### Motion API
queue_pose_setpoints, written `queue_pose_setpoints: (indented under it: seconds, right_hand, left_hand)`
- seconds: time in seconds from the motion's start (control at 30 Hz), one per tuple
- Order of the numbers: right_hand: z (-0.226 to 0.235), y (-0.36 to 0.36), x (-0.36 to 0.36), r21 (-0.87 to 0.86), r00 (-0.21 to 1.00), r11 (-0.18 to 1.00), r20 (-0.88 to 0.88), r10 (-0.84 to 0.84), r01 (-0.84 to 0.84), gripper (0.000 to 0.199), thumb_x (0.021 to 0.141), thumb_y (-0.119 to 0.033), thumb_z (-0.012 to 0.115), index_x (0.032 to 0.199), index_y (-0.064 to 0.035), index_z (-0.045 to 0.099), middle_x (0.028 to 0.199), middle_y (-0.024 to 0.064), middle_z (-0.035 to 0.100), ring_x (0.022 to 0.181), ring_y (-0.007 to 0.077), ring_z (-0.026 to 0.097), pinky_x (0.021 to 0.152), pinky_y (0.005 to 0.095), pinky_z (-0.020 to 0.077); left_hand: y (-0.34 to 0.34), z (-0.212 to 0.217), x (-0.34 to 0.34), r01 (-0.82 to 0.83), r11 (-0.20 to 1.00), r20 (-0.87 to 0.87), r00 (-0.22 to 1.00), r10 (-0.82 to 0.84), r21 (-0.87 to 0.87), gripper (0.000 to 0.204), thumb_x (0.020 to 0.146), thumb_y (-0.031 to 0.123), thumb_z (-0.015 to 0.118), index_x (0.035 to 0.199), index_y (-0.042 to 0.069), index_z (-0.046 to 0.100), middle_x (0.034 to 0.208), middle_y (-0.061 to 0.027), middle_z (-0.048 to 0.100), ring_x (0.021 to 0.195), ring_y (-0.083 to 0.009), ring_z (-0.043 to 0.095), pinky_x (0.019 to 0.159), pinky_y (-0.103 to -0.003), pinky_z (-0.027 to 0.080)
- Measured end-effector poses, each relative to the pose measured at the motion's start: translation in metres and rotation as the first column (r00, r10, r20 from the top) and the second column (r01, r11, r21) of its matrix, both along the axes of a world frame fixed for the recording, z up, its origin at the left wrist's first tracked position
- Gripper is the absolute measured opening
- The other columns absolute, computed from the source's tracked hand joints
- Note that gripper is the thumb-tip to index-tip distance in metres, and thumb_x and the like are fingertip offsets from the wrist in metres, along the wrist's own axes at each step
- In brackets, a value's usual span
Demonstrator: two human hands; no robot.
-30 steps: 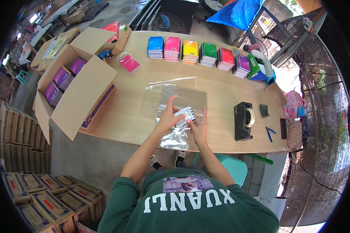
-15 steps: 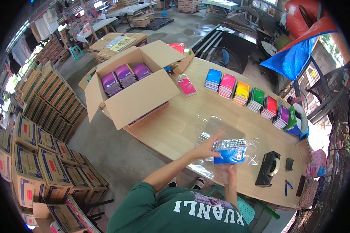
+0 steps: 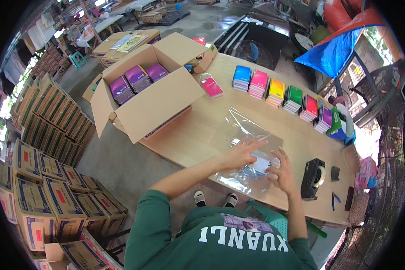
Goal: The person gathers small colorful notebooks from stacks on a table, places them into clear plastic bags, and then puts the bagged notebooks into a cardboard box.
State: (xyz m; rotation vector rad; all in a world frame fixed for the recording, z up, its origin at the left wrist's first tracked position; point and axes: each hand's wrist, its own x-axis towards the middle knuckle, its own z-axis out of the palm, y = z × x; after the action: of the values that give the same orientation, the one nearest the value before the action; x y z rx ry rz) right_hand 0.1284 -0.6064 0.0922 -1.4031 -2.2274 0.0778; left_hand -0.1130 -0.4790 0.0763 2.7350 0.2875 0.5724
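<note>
Wooden tabletop (image 3: pixel 198 135) runs across an open-sided work shed with a concrete floor, and I stand at its near edge. My left hand (image 3: pixel 242 153) lies flat, fingers spread and apart, pressing on a stack of clear plastic bags (image 3: pixel 247 155) spread on the wood. My right hand (image 3: pixel 283 173) is also open, fingers splayed, resting on the same plastic at its right side; neither hand is closed around anything. Between the two hands a small pale packet (image 3: pixel 262 163) lies under or within the plastic; I cannot tell which. The bags lie near my edge of the table, right of centre.

Just right of my right hand stands a black tape dispenser (image 3: pixel 313 177), with a small dark block (image 3: pixel 335 173) and a blue-handled tool (image 3: pixel 334 200) beyond it. Along the far side sits a row of notebook stacks (image 3: pixel 283 94) in blue, pink, yellow, green, red and purple. A single pink notebook (image 3: pixel 211 86) lies apart, towards the left end. At that end a large open cardboard box (image 3: pixel 150 96) holds purple notebooks (image 3: pixel 137 78). On the floor to my left, sealed cartons (image 3: pixel 40 180) are stacked in rows. A blue tarpaulin (image 3: pixel 335 51) hangs beyond the table.
</note>
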Motion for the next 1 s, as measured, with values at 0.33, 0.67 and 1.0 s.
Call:
queue_pose_setpoints:
  seconds: [0.33, 0.67, 1.0]
  right_hand:
    - [-0.128, -0.009, -0.021, -0.267, 0.536, 0.964, -0.814, -0.224, -0.002, 0.109, 0.06, -0.032, 0.094, 0.146, -0.0045, 0.032, 0.137, 0.0141, 0.046, 0.133, 0.0261, 0.041, 0.112, 0.0408, 0.0332]
    - [-0.152, -0.007, -0.034, -0.324, 0.516, 0.912, -0.753, -0.409, 0.251, 0.121, 0.054, -0.042, 0.095, 0.147, -0.0031, 0.026, 0.141, 0.0189, 0.043, 0.135, 0.0334, 0.038, 0.112, 0.0459, 0.0329]
    - [0.008, 0.006, -0.023, -0.128, 0.779, 0.874, -0.406, -0.478, 0.469, 0.024, 0.071, -0.017, 0.081, 0.089, -0.008, 0.068, 0.136, 0.0198, 0.047, 0.133, 0.0407, 0.037, 0.107, 0.0534, 0.0336]
  left_hand:
    - [-0.032, -0.119, 0.009, -0.1, 0.7, 0.308, 0.848, 0.432, -0.707, 0.106, 0.056, 0.018, 0.091, 0.143, 0.007, 0.031, 0.141, -0.0173, 0.046, 0.136, -0.0311, 0.041, 0.115, -0.044, 0.031]
    - [-0.046, -0.12, 0.042, 0.02, 0.536, 0.306, 0.838, 0.451, -0.844, 0.094, 0.063, 0.01, 0.088, 0.139, 0.004, 0.032, 0.135, -0.0144, 0.043, 0.122, -0.0255, 0.049, 0.102, -0.038, 0.045]
    - [-0.076, -0.098, 0.024, -0.372, 0.824, 0.38, 0.753, 0.537, -0.427, 0.051, 0.07, 0.008, 0.082, 0.113, 0.008, 0.055, 0.135, -0.0192, 0.033, 0.121, -0.0348, 0.045, 0.099, -0.046, 0.042]
